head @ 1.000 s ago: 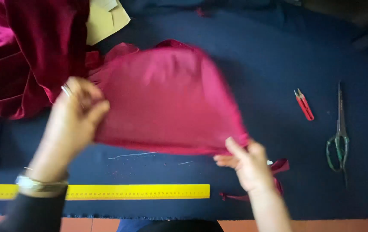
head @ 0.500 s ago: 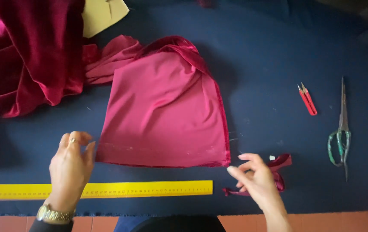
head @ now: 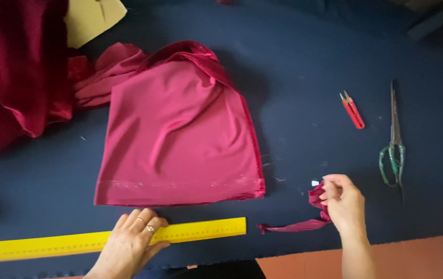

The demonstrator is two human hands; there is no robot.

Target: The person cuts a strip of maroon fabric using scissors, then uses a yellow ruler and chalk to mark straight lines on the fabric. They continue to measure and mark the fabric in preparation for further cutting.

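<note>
- The left hand (head: 131, 243) lies flat on the yellow ruler (head: 102, 240), its fingers (head: 144, 219) stretched out side by side and pressing it against the desk (head: 304, 67); it grips nothing.
- The ruler lies along the near edge of the desk, just below the hem of the magenta fabric piece (head: 180, 134), close to it but apart.
- The magenta fabric piece lies spread flat at the middle of the dark blue desk, its straight hem toward the person.
- The right hand (head: 344, 204) has its fingers (head: 330, 188) curled together, pinching a bunched dark red fabric strip (head: 304, 219) whose loose end trails left on the desk.
- 1 pair of small red thread snips (head: 352, 110) lies right of the fabric; 1 pair of long scissors (head: 395, 144) lies farther right, well apart from both hands.
- A heap of dark red velvet (head: 14, 67) sits at the far left, with a cream paper piece (head: 94, 18) behind it.
</note>
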